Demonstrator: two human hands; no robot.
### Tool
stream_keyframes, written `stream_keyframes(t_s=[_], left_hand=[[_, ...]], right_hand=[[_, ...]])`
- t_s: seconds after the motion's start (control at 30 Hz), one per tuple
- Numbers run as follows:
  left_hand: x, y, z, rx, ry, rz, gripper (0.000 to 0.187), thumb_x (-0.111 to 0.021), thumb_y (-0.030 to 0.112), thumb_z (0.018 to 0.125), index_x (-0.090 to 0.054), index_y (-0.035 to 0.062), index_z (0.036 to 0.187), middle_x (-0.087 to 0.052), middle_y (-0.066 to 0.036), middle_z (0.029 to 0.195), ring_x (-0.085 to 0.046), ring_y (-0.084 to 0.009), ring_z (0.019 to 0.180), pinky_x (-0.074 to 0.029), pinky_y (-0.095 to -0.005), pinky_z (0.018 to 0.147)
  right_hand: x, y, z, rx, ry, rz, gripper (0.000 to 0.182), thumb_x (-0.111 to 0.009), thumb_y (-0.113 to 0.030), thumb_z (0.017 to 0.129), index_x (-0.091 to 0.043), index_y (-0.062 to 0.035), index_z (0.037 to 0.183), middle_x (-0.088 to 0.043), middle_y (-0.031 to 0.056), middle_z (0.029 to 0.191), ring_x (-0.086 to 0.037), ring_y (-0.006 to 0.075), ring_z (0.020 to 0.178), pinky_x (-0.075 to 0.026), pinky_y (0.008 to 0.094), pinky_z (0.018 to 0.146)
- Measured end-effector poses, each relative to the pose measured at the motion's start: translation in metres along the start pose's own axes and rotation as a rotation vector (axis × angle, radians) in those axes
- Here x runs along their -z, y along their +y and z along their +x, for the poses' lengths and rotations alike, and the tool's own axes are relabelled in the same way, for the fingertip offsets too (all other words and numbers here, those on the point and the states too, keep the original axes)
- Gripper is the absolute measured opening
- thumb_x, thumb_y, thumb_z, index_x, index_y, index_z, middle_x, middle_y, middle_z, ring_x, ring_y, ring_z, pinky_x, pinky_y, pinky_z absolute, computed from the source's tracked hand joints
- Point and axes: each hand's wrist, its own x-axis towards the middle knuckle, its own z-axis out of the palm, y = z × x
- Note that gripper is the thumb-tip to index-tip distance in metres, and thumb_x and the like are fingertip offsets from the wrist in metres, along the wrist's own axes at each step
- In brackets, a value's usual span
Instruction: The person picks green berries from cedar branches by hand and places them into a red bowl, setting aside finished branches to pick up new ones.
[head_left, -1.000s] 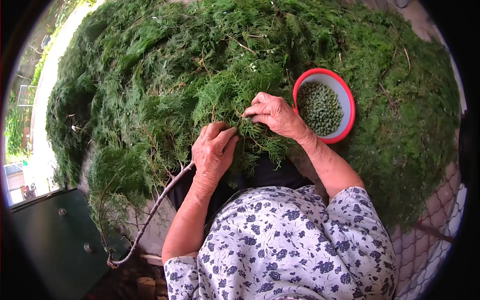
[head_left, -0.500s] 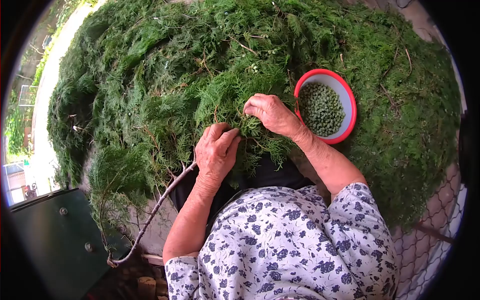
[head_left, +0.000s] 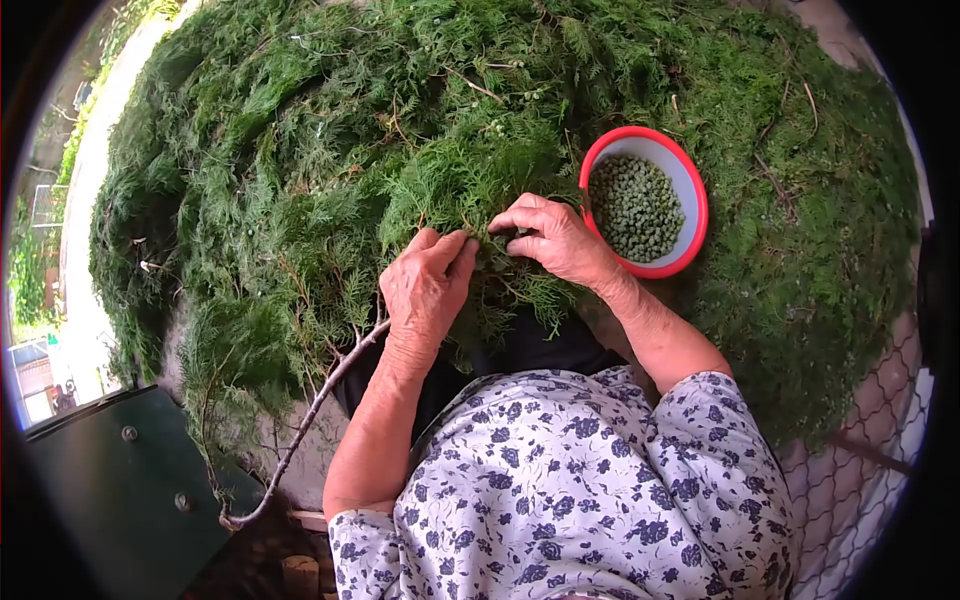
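Note:
A leafy green branch [head_left: 450,185] lies in front of my body, its bare woody stem [head_left: 312,415] running down to the lower left. My left hand [head_left: 428,285] is closed on a sprig of this branch, thumb and forefinger pressed together. Just right of it, my right hand [head_left: 560,240] has its fingers curled together at the foliage; whatever is between its fingertips is too small to make out. Beside my right wrist stands a bucket [head_left: 697,172] with a red rim and pale inside, holding many small green cones [head_left: 637,208].
Heaped cut greenery [head_left: 270,140] spreads across the far side and right. A dark green panel [head_left: 110,490] with bolts is at the lower left. Paving [head_left: 850,490] shows at the lower right, and a bright outdoor area lies at the far left.
My left hand has moved slightly up and left. My right hand has shifted a little right, its fingers more curled. The whole view has shifted slightly.

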Motion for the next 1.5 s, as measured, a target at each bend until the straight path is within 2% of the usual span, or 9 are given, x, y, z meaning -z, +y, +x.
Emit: stream_keyframes(t_s=[0.1,0.47,0.63,0.77,0.83,1.13,1.23,1.3,1.5], left_hand=[[-0.009,-0.007,0.001,0.089,0.085,-0.105,0.013,-0.064,0.018,0.078,-0.066,0.0081,0.086,-0.059,-0.007,0.074,-0.059,-0.0288,0.068,-0.045,-0.0357,0.059],[-0.003,-0.006,-0.004,-0.04,0.027,-0.105,0.024,-0.07,0.028,0.074,-0.068,0.0139,0.094,-0.052,-0.006,0.071,-0.056,-0.0248,0.066,-0.044,-0.0351,0.058],[-0.011,-0.009,-0.001,0.117,0.098,-0.231,0.019,-0.069,0.024,0.075,-0.067,0.0097,0.087,-0.056,-0.007,0.071,-0.058,-0.0266,0.066,-0.045,-0.0361,0.059],[-0.012,-0.007,0.0,0.144,0.123,-0.179,0.016,-0.067,0.021,0.076,-0.065,0.0074,0.083,-0.058,-0.007,0.075,-0.059,-0.028,0.07,-0.046,-0.0366,0.061],[-0.013,-0.01,-0.001,0.142,0.126,-0.179,0.016,-0.067,0.022,0.076,-0.065,0.0075,0.083,-0.058,-0.007,0.076,-0.059,-0.0282,0.07,-0.046,-0.0365,0.061],[-0.015,-0.013,-0.001,0.105,0.167,-0.203,0.016,-0.069,0.018,0.074,-0.065,0.0061,0.085,-0.059,-0.008,0.075,-0.059,-0.0257,0.066,-0.045,-0.0326,0.06],[-0.014,-0.012,-0.002,0.112,0.153,-0.222,0.016,-0.068,0.019,0.075,-0.064,0.0067,0.084,-0.058,-0.008,0.075,-0.059,-0.0274,0.068,-0.046,-0.0346,0.061],[-0.014,-0.012,-0.002,0.115,0.146,-0.238,0.017,-0.068,0.021,0.075,-0.064,0.0073,0.084,-0.058,-0.008,0.075,-0.058,-0.0291,0.07,-0.046,-0.0365,0.061],[-0.015,-0.013,-0.001,0.11,0.152,-0.2,0.016,-0.069,0.018,0.075,-0.065,0.0069,0.086,-0.06,-0.007,0.075,-0.06,-0.0255,0.067,-0.045,-0.0328,0.06]], right_hand=[[0.002,0.001,0.001,0.007,0.005,0.022,0.03,-0.066,-0.002,0.069,-0.065,-0.0077,0.098,-0.056,0.0064,0.088,-0.057,0.0199,0.084,-0.046,0.0295,0.076],[-0.005,0.005,0.001,0.116,0.029,-0.053,0.026,-0.063,0.003,0.071,-0.062,-0.0043,0.096,-0.056,0.0072,0.089,-0.058,0.0213,0.085,-0.046,0.0295,0.074],[-0.013,-0.005,0.001,0.117,0.104,-0.1,0.017,-0.064,-0.005,0.076,-0.057,0.0,0.091,-0.057,0.0135,0.082,-0.057,0.0331,0.081,-0.046,0.0374,0.071],[-0.009,0.001,0.001,0.203,0.053,-0.161,0.014,-0.059,-0.007,0.082,-0.058,-0.0014,0.094,-0.058,0.0092,0.081,-0.059,0.0251,0.073,-0.046,0.0338,0.065],[-0.002,-0.012,-0.001,-0.261,-0.099,0.333,0.013,-0.051,-0.012,0.089,-0.058,-0.0026,0.094,-0.059,0.0039,0.082,-0.058,0.0127,0.067,-0.045,0.0246,0.059],[0.004,0.0,-0.003,-0.362,-0.019,1.086,0.022,-0.056,-0.013,0.086,-0.055,0.0013,0.103,-0.058,0.0054,0.089,-0.059,0.0103,0.071,-0.046,0.0201,0.058],[0.003,-0.001,-0.002,-0.358,-0.059,0.712,0.023,-0.064,-0.011,0.08,-0.06,-0.0019,0.101,-0.058,0.0038,0.087,-0.059,0.0119,0.072,-0.047,0.0232,0.061],[-0.005,0.0,0.002,0.048,0.033,0.023,0.023,-0.07,-0.009,0.074,-0.064,-0.0061,0.096,-0.057,0.0034,0.082,-0.058,0.0146,0.071,-0.047,0.0279,0.064],[-0.016,-0.01,0.011,0.088,0.039,-0.062,0.017,-0.07,-0.008,0.073,-0.064,-0.0051,0.088,-0.055,0.0082,0.079,-0.057,0.023,0.075,-0.046,0.0323,0.067]])
